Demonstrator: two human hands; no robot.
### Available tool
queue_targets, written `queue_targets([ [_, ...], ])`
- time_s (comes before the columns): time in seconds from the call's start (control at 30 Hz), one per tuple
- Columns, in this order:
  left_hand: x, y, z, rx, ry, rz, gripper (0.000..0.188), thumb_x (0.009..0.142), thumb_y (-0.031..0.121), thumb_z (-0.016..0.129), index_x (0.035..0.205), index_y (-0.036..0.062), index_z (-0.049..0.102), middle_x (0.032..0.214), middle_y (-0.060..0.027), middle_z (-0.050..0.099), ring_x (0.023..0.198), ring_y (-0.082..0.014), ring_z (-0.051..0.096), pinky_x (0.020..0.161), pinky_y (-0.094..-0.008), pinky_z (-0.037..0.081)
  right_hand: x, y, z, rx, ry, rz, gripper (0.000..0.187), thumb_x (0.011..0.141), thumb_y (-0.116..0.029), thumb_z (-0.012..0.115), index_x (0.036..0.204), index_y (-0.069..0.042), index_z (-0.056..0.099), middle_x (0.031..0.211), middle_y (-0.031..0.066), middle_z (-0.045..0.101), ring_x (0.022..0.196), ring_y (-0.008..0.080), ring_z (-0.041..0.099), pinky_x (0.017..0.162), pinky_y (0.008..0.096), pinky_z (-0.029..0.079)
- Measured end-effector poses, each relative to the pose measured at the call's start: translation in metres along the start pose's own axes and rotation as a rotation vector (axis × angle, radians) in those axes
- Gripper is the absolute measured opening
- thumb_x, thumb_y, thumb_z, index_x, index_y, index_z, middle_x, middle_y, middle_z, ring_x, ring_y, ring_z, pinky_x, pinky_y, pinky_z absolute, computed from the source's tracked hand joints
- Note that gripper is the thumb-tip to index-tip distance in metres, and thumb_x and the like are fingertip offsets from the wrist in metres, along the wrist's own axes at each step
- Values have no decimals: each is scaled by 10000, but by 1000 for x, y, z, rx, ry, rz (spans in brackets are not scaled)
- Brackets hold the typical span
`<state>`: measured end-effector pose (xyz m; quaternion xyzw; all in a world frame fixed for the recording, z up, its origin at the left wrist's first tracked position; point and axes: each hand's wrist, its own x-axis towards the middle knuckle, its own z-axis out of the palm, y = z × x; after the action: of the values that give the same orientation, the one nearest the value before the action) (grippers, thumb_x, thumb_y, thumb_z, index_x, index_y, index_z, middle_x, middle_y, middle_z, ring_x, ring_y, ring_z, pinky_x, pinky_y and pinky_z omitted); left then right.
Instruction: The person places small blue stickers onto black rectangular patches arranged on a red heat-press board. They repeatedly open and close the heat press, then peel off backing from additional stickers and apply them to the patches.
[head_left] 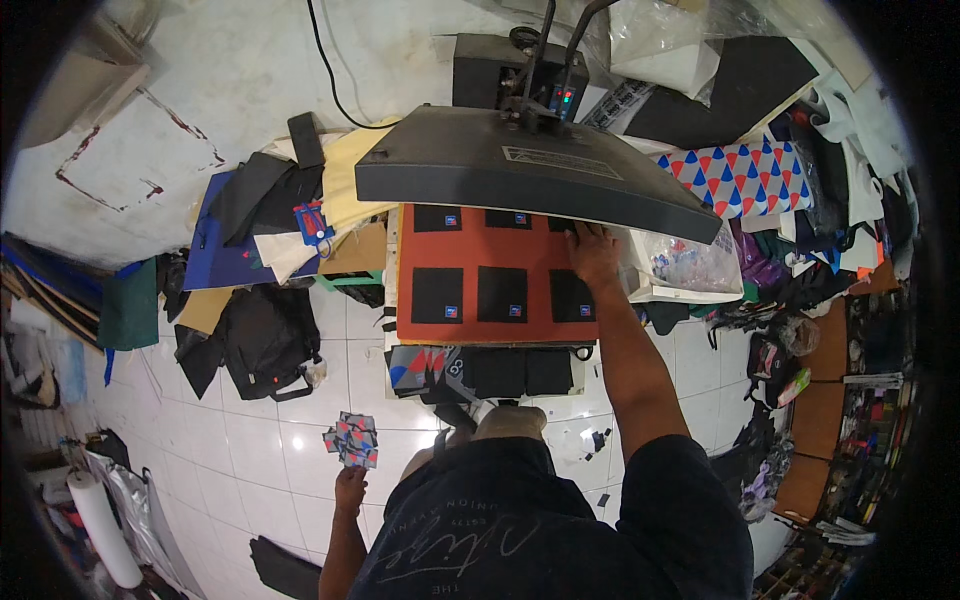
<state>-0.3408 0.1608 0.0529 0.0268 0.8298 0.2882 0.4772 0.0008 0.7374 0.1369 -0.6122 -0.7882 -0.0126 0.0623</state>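
My left hand [350, 488], low on the left over the floor, is closed on a small bunch of patterned pieces [355, 440] in red, blue and grey. My right hand [595, 258] reaches onto the orange-red bed [465, 254] of a heat press, its fingers stretched out over a black piece at the far right corner. Black rectangles [437, 296] lie in two rows on the bed, each with a small blue and red print near its lower right corner. Above the bed, the press's dark upper plate [530, 165] is raised and hides part of the far row.
Folded black and patterned fabric [500, 372] lies below the bed's near edge. A white tray [690, 295] with plastic-wrapped stuff stands right of the press. Left of it are a black bag [265, 340] and stacked sheets. Brown shelving [815, 400] lines the right side.
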Motion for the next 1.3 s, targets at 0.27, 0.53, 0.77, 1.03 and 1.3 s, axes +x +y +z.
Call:
queue_targets([
  [0.27,2,11,8,13,-30,6,303,858,248,632,1049,13,610,817,-53,629,615,-125,570,491,-260,441,-6,-1,0,-19,5,17,455,923,-428,472,1280,-158,554,1278,140,539,1197,353,487,968,532,357],
  [0.53,2,13,8,12,-53,18,287,855,245,631,1027,16,611,823,-52,634,608,-115,559,489,-254,436,0,-5,8,-39,11,82,496,914,-498,474,1251,-144,555,1285,168,524,1217,351,473,970,538,348],
  [0.77,2,11,7,-24,-39,-10,303,846,217,633,1070,15,610,821,-47,640,605,-114,558,483,-247,428,3,-16,8,-45,-30,147,528,906,-514,494,1271,-133,529,1292,161,505,1190,338,481,928,528,371],
  [1.03,8,1,5,-4,-25,-10,301,847,220,640,1052,1,606,827,-58,640,627,-124,572,491,-261,435,7,-19,9,-39,-4,195,519,900,-491,497,1281,-138,506,1312,186,494,1231,357,455,973,545,343],
  [1.3,8,-1,4,32,-53,6,285,850,230,642,1020,4,616,802,-57,632,622,-121,572,488,-262,435,1,-53,-8,103,280,-84,495,887,-421,552,1267,-106,523,1343,146,462,1257,344,420,978,548,342],
])
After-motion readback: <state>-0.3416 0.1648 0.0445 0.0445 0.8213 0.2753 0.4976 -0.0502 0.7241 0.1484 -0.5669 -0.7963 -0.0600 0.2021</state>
